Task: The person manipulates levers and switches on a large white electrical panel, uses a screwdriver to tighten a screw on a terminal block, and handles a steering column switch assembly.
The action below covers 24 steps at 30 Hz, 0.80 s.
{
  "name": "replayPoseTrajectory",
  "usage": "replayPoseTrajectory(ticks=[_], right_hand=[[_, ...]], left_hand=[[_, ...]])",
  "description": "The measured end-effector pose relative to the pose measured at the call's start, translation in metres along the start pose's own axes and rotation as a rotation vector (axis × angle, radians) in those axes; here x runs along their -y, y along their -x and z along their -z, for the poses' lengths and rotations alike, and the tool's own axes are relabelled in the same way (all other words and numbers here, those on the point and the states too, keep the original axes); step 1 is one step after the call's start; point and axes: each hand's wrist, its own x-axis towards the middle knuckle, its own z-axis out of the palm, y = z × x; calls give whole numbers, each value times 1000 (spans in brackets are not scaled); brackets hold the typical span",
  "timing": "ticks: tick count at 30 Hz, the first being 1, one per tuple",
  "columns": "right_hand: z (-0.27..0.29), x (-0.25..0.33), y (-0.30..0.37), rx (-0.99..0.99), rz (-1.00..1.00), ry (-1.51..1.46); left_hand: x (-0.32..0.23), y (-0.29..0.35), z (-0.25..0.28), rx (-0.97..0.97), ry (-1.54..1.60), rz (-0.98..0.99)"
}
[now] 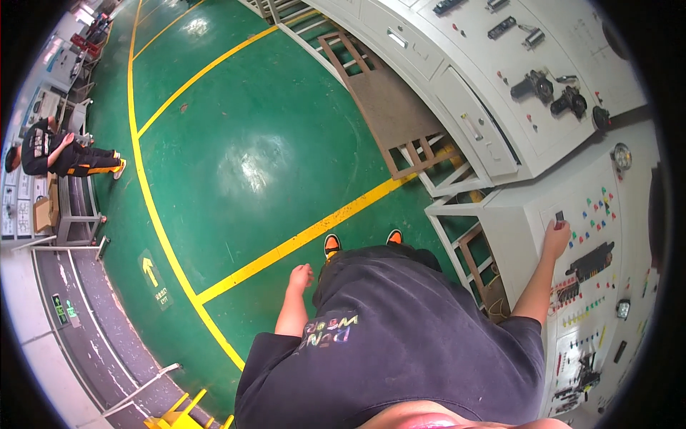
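Observation:
My right hand point(557, 237) is raised to the white panel bench at the right, its fingers closed around a small dark block point(559, 216) by the near edge of the panel. Whether the block is fixed to the panel or loose, I cannot tell. Beside it are rows of small red, green, blue and yellow sockets point(597, 213) and a long black part point(593, 262). My left hand point(301, 277) hangs at my left side above the green floor, fingers loosely curled, with nothing visible in it.
A second white bench point(493, 93) carries black motor-like parts point(536, 86); a brown board point(386, 100) rests on the frame below. Yellow lines point(314, 230) cross the green floor. At far left another person point(53, 150) stands by benches. A yellow stool point(182, 413) is at lower left.

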Motion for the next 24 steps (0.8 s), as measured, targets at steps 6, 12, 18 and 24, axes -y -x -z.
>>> replayPoseTrajectory(ticks=[6,12,18,24], right_hand=[[6,-9,-14,259,-143,139],[-7,-13,-11,101,43,-7],[5,-5,-5,169,-292,16],[3,-6,12,29,-116,-39]], left_hand=[[-4,10,10,-5,-102,55],[1,15,24,-20,-117,92],[-3,54,15,60,-120,-28],[5,37,13,30,-302,-195]])
